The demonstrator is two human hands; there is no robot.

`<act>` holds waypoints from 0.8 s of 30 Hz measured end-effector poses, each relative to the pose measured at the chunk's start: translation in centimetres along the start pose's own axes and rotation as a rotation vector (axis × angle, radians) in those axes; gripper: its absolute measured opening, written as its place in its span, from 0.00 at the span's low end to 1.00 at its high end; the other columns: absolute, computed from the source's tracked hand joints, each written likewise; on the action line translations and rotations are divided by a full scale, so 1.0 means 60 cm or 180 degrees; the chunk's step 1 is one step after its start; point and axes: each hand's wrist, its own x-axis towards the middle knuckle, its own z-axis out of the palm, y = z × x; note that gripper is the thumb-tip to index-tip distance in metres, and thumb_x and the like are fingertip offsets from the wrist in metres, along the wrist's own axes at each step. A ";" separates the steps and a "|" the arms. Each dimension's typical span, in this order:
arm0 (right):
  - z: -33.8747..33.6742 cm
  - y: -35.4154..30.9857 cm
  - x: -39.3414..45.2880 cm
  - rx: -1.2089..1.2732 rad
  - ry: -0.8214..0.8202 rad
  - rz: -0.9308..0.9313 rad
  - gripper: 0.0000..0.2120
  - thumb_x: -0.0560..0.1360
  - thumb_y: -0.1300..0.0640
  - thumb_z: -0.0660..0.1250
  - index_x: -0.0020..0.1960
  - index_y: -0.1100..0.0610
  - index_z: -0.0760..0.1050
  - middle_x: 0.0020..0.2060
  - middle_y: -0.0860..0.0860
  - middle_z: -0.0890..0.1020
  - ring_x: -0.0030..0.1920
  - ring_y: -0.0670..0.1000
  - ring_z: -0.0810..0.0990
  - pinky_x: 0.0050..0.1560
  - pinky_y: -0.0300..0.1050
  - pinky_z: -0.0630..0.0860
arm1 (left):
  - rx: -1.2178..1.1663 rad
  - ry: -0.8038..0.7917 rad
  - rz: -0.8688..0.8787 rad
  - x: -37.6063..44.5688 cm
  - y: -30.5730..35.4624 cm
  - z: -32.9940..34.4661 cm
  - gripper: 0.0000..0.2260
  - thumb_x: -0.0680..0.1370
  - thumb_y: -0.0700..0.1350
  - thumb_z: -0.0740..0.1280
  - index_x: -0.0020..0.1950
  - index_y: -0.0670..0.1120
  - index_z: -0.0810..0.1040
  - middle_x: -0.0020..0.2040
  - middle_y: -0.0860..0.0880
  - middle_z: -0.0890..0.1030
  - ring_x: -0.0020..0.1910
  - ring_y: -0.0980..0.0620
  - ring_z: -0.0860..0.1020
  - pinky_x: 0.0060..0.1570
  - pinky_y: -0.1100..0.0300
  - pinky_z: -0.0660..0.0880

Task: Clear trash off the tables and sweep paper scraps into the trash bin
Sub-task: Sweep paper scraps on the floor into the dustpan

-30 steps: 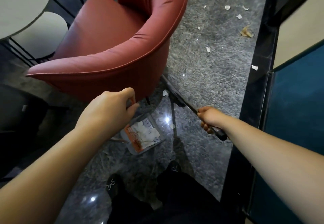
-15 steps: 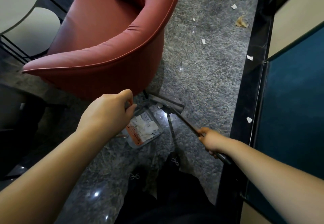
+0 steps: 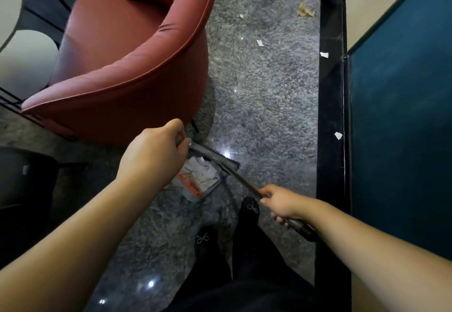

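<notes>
My left hand grips the upright handle of a grey dustpan that stands on the floor below it, filled with white paper scraps. My right hand grips the dark broom handle; the broom head lies at the dustpan's far edge. Several white scraps lie loose on the grey floor farther ahead, two more scraps on the black strip at the right, and a crumpled brown piece near the top.
A red armchair stands close at the left, its base just beyond the dustpan. A white round table is at the far left. A blue wall panel with a black floor border runs along the right. My black shoes stand below.
The broom head has been drawn back from under the chair's edge toward me, up against the dustpan. My right hand moved down and nearer. The view shifted forward.
</notes>
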 end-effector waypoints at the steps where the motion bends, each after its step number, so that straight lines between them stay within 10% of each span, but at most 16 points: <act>1: 0.010 0.004 -0.003 0.0158 -0.0047 0.0034 0.15 0.83 0.56 0.54 0.70 0.53 0.64 0.31 0.54 0.71 0.22 0.46 0.67 0.21 0.36 0.66 | 0.0003 0.0011 0.0001 -0.005 -0.003 0.000 0.08 0.78 0.54 0.65 0.44 0.52 0.71 0.33 0.49 0.77 0.31 0.45 0.76 0.33 0.50 0.78; 7: 0.038 0.039 -0.035 0.1108 -0.0146 0.0202 0.15 0.82 0.54 0.57 0.68 0.46 0.65 0.30 0.52 0.68 0.20 0.43 0.65 0.21 0.33 0.63 | -0.0098 -0.0014 0.0031 -0.021 -0.015 -0.006 0.07 0.78 0.54 0.65 0.45 0.52 0.70 0.34 0.48 0.77 0.34 0.44 0.76 0.36 0.50 0.78; 24: 0.129 0.039 -0.013 0.0766 0.0308 0.0347 0.15 0.82 0.59 0.56 0.69 0.58 0.64 0.34 0.56 0.70 0.29 0.50 0.69 0.25 0.42 0.68 | -0.0069 0.0008 0.0351 -0.036 -0.021 0.004 0.08 0.78 0.53 0.64 0.45 0.51 0.70 0.36 0.49 0.77 0.37 0.42 0.76 0.36 0.53 0.75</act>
